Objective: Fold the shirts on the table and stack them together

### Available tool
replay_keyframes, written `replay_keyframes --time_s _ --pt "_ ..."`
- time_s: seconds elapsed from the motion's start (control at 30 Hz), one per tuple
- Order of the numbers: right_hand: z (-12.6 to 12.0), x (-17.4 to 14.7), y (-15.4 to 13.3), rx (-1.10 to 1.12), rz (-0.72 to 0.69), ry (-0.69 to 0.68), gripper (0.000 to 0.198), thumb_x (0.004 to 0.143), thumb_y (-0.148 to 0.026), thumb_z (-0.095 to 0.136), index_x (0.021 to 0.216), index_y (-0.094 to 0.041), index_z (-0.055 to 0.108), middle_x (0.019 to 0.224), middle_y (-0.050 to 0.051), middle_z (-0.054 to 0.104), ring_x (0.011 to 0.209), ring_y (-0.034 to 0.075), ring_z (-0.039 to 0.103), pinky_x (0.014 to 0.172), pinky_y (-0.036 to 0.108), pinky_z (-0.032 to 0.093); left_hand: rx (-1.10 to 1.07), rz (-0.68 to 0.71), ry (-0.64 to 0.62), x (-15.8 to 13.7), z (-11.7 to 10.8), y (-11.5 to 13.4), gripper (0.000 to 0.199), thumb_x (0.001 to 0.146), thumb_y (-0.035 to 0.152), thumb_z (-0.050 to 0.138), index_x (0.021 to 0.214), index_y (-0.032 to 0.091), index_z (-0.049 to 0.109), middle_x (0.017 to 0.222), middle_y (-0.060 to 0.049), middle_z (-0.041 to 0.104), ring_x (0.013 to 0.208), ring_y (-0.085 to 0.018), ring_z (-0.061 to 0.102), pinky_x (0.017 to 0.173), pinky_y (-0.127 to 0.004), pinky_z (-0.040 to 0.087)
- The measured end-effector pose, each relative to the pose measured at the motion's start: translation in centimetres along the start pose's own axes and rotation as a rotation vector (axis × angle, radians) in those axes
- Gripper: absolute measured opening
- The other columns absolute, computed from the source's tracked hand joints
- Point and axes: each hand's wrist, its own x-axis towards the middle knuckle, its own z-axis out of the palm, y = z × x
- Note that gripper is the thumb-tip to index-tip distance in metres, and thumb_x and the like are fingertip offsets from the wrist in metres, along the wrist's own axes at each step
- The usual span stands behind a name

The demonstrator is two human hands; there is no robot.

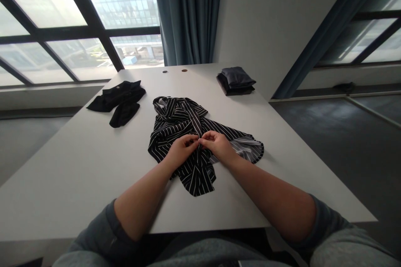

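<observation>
A black shirt with white stripes [169, 125] lies crumpled on the white table in front of me. Its collar end points away, and one part spreads to the right with the paler inner side showing. My left hand [181, 150] pinches the striped cloth near the shirt's middle, thumb against fingers. Right beside it, my right hand [217, 144] pinches the same strip of cloth. The fingertips of both hands almost meet. Whether a button is between them is too small to tell.
On the white table [94, 175], a loose black garment [122, 98] lies at the far left. Folded dark clothes [236, 79] are stacked at the far right. Two round inserts sit near the back edge. Behind are windows, a blue curtain [188, 12] and a wall.
</observation>
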Motion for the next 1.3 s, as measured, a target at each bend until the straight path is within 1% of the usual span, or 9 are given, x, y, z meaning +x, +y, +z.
replay_keyframes --time_s 0.13,0.27,0.43,0.5,0.7,0.9,1.03,1.13,1.3 --pt "0.3 -0.3 0.0 0.018 0.029 -0.02 0.035 0.07 -0.047 0.085 0.082 -0.02 0.066 0.077 -0.001 0.069 0.069 0.015 0.064 0.068 0.029 0.056 0.051 0.026 0.04 -0.1 -0.1 0.3 0.025 0.085 0.041 0.075 0.095 0.019 0.076 0.09 -0.004 0.076 0.079 -0.018 0.067 0.074 -0.03 0.052" --pt "0.4 -0.3 -0.1 0.018 0.021 -0.012 0.032 0.07 -0.046 0.082 0.082 -0.02 0.067 0.074 -0.002 0.066 0.065 0.013 0.061 0.065 0.028 0.053 -0.03 0.001 0.004 0.0 -0.2 0.3 0.025 0.086 0.042 0.073 0.094 0.019 0.074 0.093 -0.004 0.075 0.082 -0.018 0.068 0.077 -0.03 0.053" --pt "0.4 -0.1 -0.1 0.082 0.033 -0.016 0.035 0.072 -0.05 0.081 0.084 -0.021 0.065 0.071 -0.004 0.062 0.067 0.014 0.06 0.068 0.029 0.055 -0.139 -0.037 -0.015 0.2 -0.2 0.0 0.025 0.09 0.045 0.067 0.09 0.02 0.064 0.08 0.0 0.065 0.069 -0.014 0.06 0.062 -0.025 0.049" --pt "0.4 -0.2 -0.2 0.115 0.032 -0.026 0.037 0.072 -0.051 0.082 0.084 -0.021 0.065 0.074 -0.003 0.062 0.071 0.015 0.062 0.07 0.03 0.056 -0.19 -0.076 -0.013 0.2 -0.1 0.0 0.029 0.091 0.048 0.066 0.089 0.02 0.06 0.077 0.001 0.062 0.07 -0.014 0.061 0.06 -0.024 0.05" --pt "0.4 -0.4 -0.5 0.215 0.073 -0.078 0.042 0.068 -0.052 0.088 0.084 -0.02 0.065 0.08 -0.001 0.065 0.077 0.016 0.064 0.075 0.032 0.06 -0.288 -0.243 0.05 0.3 0.0 0.1 0.039 0.09 0.058 0.066 0.098 0.021 0.058 0.087 -0.001 0.063 0.073 -0.015 0.064 0.054 -0.024 0.053" --pt "0.4 -0.4 -0.4 0.18 0.031 -0.071 0.039 0.07 -0.051 0.086 0.085 -0.021 0.066 0.077 -0.002 0.063 0.073 0.015 0.062 0.073 0.031 0.059 -0.245 -0.135 0.053 0.5 -0.1 -0.6 0.037 0.082 0.051 0.076 0.087 0.02 0.058 0.074 0.004 0.056 0.061 -0.011 0.054 0.056 -0.024 0.051" --pt "0.0 -0.1 -0.2 0.096 -0.031 0.03 0.036 0.075 -0.052 0.08 0.085 -0.022 0.063 0.079 -0.001 0.063 0.074 0.016 0.061 0.072 0.03 0.057 -0.248 -0.106 0.095 0.5 -0.4 -0.4 0.033 0.084 0.05 0.073 0.085 0.021 0.057 0.073 0.005 0.055 0.063 -0.011 0.054 0.062 -0.024 0.049" --pt "-0.2 -0.1 -0.3 -0.016 -0.1 0.083 0.032 0.08 -0.052 0.074 0.086 -0.023 0.062 0.078 -0.001 0.063 0.072 0.016 0.06 0.069 0.029 0.054 -0.257 -0.089 0.082 0.5 -0.4 -0.2 0.031 0.085 0.048 0.073 0.086 0.021 0.058 0.07 0.006 0.055 0.063 -0.011 0.054 0.065 -0.024 0.048" --pt "-0.3 -0.5 -0.8 -0.197 -0.201 0.085 0.027 0.082 -0.047 0.07 0.089 -0.021 0.065 0.08 0.001 0.066 0.073 0.017 0.06 0.069 0.03 0.051 -0.254 -0.067 0.076 0.4 -0.4 -0.5 0.028 0.09 0.046 0.071 0.09 0.022 0.057 0.064 0.008 0.048 0.057 -0.009 0.047 0.057 -0.022 0.037"
